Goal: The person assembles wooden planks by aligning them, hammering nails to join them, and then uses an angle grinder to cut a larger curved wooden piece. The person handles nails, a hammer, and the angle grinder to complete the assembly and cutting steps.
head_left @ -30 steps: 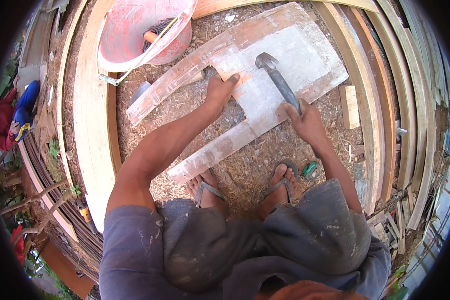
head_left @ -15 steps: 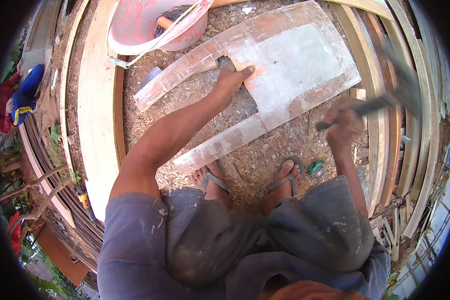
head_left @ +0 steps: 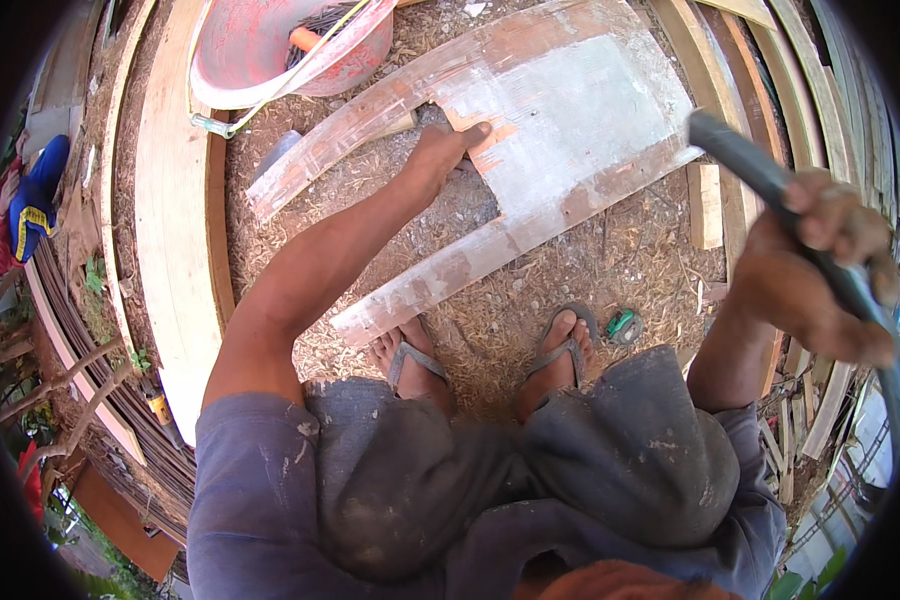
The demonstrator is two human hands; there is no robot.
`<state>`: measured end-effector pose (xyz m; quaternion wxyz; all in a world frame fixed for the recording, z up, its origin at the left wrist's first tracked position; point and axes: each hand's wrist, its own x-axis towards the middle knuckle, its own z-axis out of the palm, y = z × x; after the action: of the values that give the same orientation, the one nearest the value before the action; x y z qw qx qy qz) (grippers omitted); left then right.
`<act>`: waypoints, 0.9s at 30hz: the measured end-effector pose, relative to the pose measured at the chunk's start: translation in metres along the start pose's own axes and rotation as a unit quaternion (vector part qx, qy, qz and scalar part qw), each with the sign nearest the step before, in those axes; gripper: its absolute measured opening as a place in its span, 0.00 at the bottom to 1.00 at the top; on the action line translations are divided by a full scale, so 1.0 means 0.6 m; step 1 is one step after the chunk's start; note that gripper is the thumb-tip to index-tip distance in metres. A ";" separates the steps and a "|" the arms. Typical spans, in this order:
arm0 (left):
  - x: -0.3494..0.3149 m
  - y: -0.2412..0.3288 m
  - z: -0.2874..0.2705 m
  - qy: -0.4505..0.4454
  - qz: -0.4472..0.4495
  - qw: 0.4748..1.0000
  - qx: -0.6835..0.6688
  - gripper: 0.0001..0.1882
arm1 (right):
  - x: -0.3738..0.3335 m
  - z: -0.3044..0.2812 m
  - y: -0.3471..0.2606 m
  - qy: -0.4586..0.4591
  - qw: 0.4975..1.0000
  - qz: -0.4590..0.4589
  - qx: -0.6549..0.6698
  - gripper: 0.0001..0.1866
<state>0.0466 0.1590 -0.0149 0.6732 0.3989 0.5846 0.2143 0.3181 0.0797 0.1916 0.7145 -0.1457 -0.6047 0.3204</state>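
A worn plywood board (head_left: pixel 580 120), whitened on its face and with a rectangular cutout along one side, lies on the ground in front of me. At the splintered edge of that cutout, my left hand (head_left: pixel 445 155) grips the board, thumb on top and fingers out of sight below. Raised at the right, my right hand (head_left: pixel 820 265) is wrapped round the dark handle of a hammer (head_left: pixel 745 160). The handle's butt points toward the board's right corner, apart from it; the hammer's head is not distinguishable at the picture's rim.
A reddish bucket (head_left: pixel 355 60) with dark thin pieces and an orange-handled thing stands at the upper left. Long planks (head_left: pixel 175 200) lie on both sides. A short wood block (head_left: pixel 705 205) and a green tape measure (head_left: pixel 625 326) rest nearby. Another person's blue-clad leg (head_left: pixel 45 190) shows far left.
My right hand has lifted the hammer up and to the right, its handle swinging to a steeper slant. My left hand keeps its hold on the board. The whole view has shifted slightly.
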 end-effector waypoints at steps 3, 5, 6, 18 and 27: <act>0.022 -0.030 0.003 0.046 0.064 0.997 -0.014 0.25 | -0.249 0.010 0.075 -0.098 0.679 0.555 -0.470 0.22; 0.037 -0.018 0.001 -0.008 0.046 0.998 -0.031 0.25 | -0.247 0.010 0.105 -0.135 0.640 0.601 -0.458 0.24; 0.052 -0.011 -0.006 -0.009 0.056 0.998 -0.034 0.25 | -0.205 0.023 0.099 -0.117 0.669 0.584 -0.445 0.24; 0.022 -0.020 -0.013 -0.026 -0.019 0.999 -0.001 0.29 | -0.254 -0.028 0.077 -0.048 0.853 0.248 -0.457 0.22; -0.052 -0.066 -0.019 -0.043 -0.035 0.986 0.159 0.33 | -0.419 -0.024 -0.027 0.108 0.704 0.655 -0.251 0.21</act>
<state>0.0215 0.1154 -0.0267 0.6328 0.4893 0.5951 0.0772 0.3206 -0.0893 0.0045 0.3221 -0.7130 -0.3338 0.5258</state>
